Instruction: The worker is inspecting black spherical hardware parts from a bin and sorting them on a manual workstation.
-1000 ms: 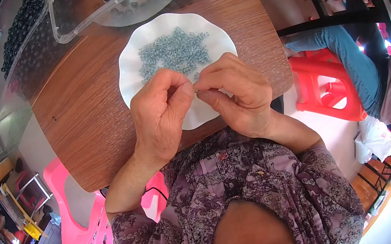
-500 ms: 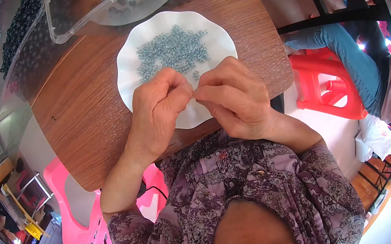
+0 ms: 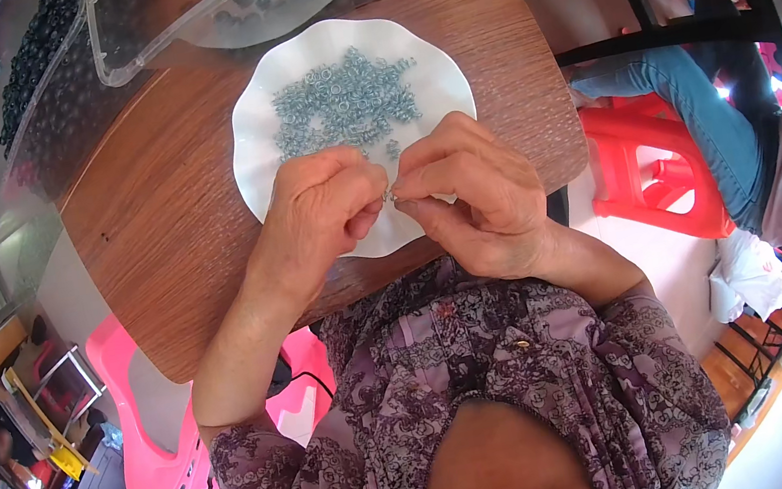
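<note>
A white plate (image 3: 254, 128) with a wavy rim lies on the wooden table, bearing a pile of small clear bluish ring-shaped pieces (image 3: 344, 100). Over its near side, my left hand (image 3: 320, 209) and my right hand (image 3: 474, 192) meet fingertip to fingertip. Between them shows a tiny clear piece (image 3: 389, 196), pinched by my right thumb and forefinger. My left fingers are curled in, with the thumb side against that piece; whether they grip it too is hard to see. One small cluster of pieces (image 3: 393, 149) lies apart from the pile, near my right fingers.
Clear plastic bins stand at the table's far side; one bin (image 3: 117, 68) has its corner close behind the plate. Dark round pieces (image 3: 45, 58) fill the far-left container. A pink chair (image 3: 156, 462) is at the left, a red stool (image 3: 654, 175) and a seated person's leg in jeans (image 3: 693, 98) at the right.
My left hand has turned and its fingers have curled further in. The tiny clear piece between the fingertips now shows. My right hand stays nearly in place.
</note>
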A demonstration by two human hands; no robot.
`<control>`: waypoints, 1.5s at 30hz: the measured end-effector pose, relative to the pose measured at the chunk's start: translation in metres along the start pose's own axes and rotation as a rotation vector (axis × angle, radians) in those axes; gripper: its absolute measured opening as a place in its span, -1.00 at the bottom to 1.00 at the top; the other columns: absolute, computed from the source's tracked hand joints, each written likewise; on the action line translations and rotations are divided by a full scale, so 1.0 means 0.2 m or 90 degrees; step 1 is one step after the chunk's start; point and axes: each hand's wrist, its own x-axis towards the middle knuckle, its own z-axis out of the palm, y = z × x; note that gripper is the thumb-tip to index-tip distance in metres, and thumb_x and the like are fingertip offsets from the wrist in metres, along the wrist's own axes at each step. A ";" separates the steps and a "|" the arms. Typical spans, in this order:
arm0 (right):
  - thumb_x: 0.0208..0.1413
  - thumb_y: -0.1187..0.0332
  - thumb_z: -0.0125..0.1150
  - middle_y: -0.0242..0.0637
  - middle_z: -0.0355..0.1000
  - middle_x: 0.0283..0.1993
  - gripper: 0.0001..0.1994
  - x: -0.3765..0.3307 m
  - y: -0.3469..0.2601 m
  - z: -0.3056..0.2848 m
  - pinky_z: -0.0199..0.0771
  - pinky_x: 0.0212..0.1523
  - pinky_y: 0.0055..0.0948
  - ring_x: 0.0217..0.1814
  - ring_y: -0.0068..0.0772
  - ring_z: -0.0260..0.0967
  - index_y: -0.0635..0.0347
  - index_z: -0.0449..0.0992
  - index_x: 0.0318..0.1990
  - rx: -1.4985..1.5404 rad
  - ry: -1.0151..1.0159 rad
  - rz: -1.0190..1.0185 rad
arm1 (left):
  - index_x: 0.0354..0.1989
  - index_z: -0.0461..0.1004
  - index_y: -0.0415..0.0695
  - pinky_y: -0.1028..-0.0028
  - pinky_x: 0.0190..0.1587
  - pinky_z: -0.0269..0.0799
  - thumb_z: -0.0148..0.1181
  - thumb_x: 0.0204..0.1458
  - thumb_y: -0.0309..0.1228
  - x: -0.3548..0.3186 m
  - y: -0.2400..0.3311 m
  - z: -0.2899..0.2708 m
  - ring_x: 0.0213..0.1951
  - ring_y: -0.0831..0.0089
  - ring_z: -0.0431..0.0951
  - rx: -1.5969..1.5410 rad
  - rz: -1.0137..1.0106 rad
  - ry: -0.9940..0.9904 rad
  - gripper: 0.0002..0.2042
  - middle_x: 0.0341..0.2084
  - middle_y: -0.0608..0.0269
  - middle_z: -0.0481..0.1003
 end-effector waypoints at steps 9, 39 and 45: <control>-0.32 0.74 0.24 -0.15 0.41 -0.36 -0.73 -0.01 0.02 -0.01 0.27 -0.40 -0.46 -0.41 -0.34 0.31 0.33 0.45 -0.36 0.051 0.013 -0.003 | -0.68 0.28 -0.18 0.61 -0.75 -0.12 0.08 -0.05 -0.40 -0.02 0.04 0.00 -0.76 0.65 0.08 -0.289 -0.235 -0.091 -0.77 -0.77 0.34 0.21; -0.24 0.72 0.19 -0.21 0.41 -0.38 -0.80 0.00 0.05 -0.02 0.29 -0.41 -0.53 -0.40 -0.40 0.31 0.34 0.45 -0.38 0.009 0.041 0.128 | -0.46 0.41 -0.22 0.42 -0.50 0.32 0.17 -0.08 -0.49 0.00 -0.13 0.08 -0.52 0.30 0.42 0.497 0.456 0.194 -0.91 -0.58 0.16 0.41; -0.27 0.71 0.18 -0.22 0.40 -0.42 -0.81 0.04 0.03 -0.04 0.27 -0.47 -0.50 -0.46 -0.36 0.29 0.32 0.44 -0.41 -0.032 0.041 0.061 | -0.36 0.40 -0.24 0.28 -0.50 0.28 0.24 -0.31 -0.60 0.00 -0.11 0.08 -0.50 0.18 0.38 0.718 0.539 0.217 -0.74 -0.56 0.13 0.33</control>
